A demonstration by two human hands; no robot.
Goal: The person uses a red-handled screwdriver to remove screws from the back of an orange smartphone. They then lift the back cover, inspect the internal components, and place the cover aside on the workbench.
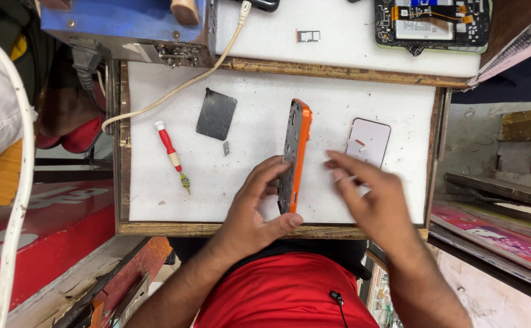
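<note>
My left hand (250, 209) has its grip closed on the orange phone frame (294, 155), thumb at its near end and fingers curled on its left side, holding it up on edge over the white table (265, 115) so that its thin side faces me. My right hand (372, 194) hovers just right of the frame with the fingers spread loose and slightly blurred; I cannot tell whether they pinch anything. A white back panel (368, 141) lies flat just beyond those fingers. To the left lie a dark square sheet (216, 113), a small metal bit (226, 147) and a red-handled screwdriver (171, 155). An opened phone (432, 24) rests on the far shelf.
</note>
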